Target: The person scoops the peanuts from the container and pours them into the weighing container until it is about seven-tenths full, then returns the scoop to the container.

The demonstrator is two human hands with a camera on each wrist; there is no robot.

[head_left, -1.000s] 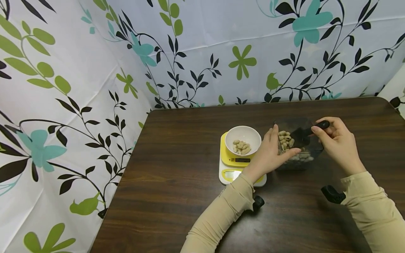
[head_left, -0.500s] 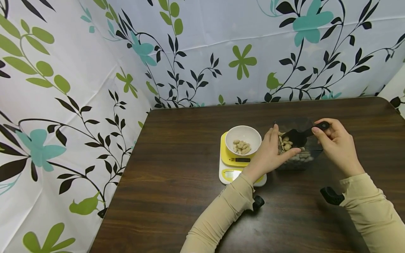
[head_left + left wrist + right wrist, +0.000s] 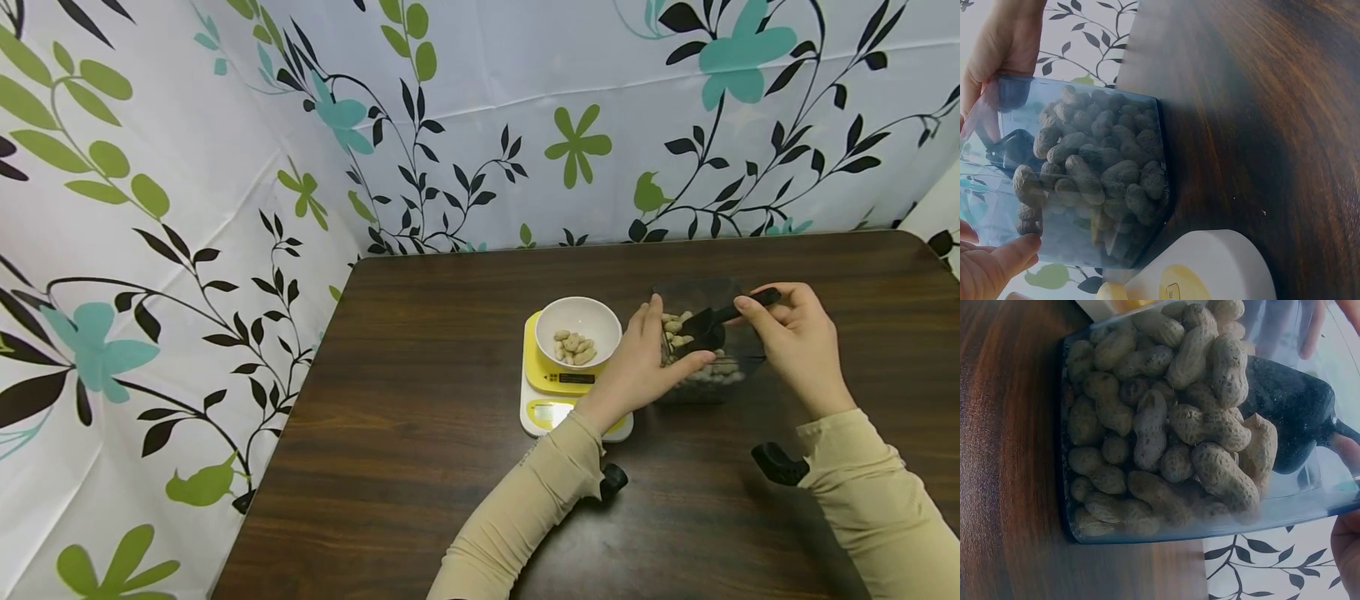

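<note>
scoop pinched by right fingers, print on scale illegibly small

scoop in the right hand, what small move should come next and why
Probably nudge the scoop deeper into the peanuts, then tilt it up: in the head view no peanuts show on its blade, plenty lie beside it, and the left hand rests against the box.

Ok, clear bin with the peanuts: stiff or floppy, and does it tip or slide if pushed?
Clear bin is probably stiff: its walls look straight and unbuckled. More likely to slide than tip on a gentle push, since the peanuts sit low over a flat-looking base. Smooth, glossy walls might be slightly slippery in a grip.
</note>
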